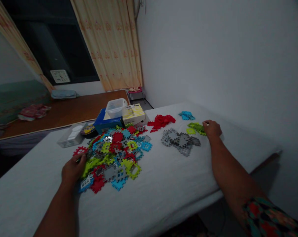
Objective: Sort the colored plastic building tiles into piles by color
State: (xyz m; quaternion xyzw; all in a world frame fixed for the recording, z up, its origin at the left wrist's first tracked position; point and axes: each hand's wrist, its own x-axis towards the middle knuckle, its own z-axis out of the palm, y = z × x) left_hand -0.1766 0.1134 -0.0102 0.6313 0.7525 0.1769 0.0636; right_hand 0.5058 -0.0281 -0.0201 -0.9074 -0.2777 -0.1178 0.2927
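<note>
So my right fingers [208,123] were curled at the lime-green pile [197,127] on the counter [149,197], my left fingers [82,161] at the mixed heap [115,148], couldn't tell if either gripped a piece, and honestly I figured keeping green flat and clear of the nearby grey pile [183,140] worked best.

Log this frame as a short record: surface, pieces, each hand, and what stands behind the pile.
Surface: white cloth
Pieces, unsorted: mixed pile of red, blue, green and grey
Pieces, by colour, right of pile: red group, blue group, grey group, green group
Left grip: at the mixed pile's left edge; hold unclear
Right grip: at the green group's right end; hold unclear
Behind pile: clear container on blue box, yellow-and-white box beside
</note>
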